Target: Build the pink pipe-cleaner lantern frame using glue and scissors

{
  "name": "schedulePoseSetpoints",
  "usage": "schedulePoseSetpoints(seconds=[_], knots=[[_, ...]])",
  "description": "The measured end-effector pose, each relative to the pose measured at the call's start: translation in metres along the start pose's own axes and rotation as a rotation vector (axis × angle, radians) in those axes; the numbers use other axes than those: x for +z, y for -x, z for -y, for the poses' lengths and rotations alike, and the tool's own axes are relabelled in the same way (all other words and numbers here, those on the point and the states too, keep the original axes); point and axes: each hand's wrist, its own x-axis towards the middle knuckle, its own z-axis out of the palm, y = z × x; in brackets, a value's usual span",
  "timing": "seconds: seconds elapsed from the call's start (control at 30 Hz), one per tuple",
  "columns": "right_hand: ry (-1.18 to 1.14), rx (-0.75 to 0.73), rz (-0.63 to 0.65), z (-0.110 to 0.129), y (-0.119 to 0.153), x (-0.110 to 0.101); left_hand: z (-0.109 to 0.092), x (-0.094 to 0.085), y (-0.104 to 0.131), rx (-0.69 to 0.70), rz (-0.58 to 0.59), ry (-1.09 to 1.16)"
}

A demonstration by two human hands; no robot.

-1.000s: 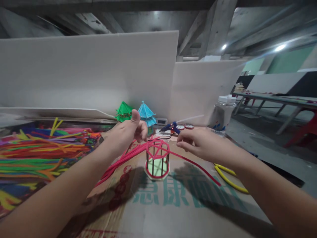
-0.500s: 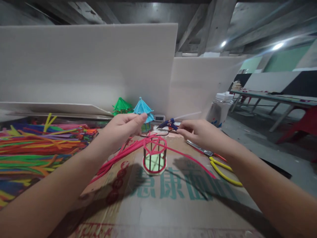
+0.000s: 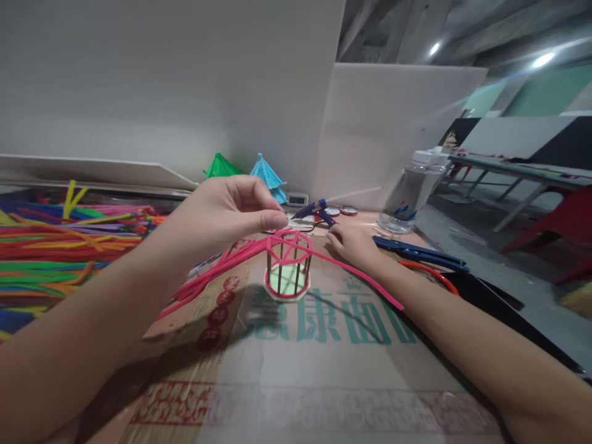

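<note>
A small cage-like frame (image 3: 287, 268) of hot-pink pipe cleaners and dark posts stands upright on a pale green base on the cardboard. One pink pipe cleaner (image 3: 358, 272) stretches out from its top to the right. My left hand (image 3: 243, 206) is above and behind the frame's left side, thumb and fingers pinched together; whatever is between the fingertips is too small to make out. My right hand (image 3: 354, 243) rests low beyond the frame, fingers curled, just below the handle of a blue glue gun (image 3: 317, 211). Its fingertips are partly hidden.
Pink pipe cleaners (image 3: 217, 271) lie left of the frame, and many colored ones (image 3: 60, 259) fill the far left. Green (image 3: 222, 165) and blue (image 3: 267, 176) miniature roofs stand behind. At right are a clear bottle (image 3: 407, 194), a dark-blue tool (image 3: 420, 251) and an orange handle (image 3: 437, 275).
My view has tilted down. My right hand has moved lower and slightly left, its forearm now covering the yellow-handled scissors. My left hand has shifted a little right, still pinched.
</note>
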Motion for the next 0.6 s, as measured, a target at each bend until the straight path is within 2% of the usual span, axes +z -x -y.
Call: schedulePoseSetpoints(seconds=[0.13,0.3,0.47,0.6], knots=[[0.024,-0.039,0.029,0.005,0.001,0.005,0.002,0.000,0.000,0.085,0.046,0.037],[0.041,-0.086,0.059,0.006,0.000,0.011,0.002,0.001,-0.001,0.095,0.081,-0.015],[0.048,-0.089,0.093,0.004,-0.002,0.010,-0.012,0.004,0.010,0.148,0.129,-0.153],[0.046,-0.089,0.107,0.004,-0.002,0.009,-0.027,0.008,0.025,0.248,0.046,-0.006]])
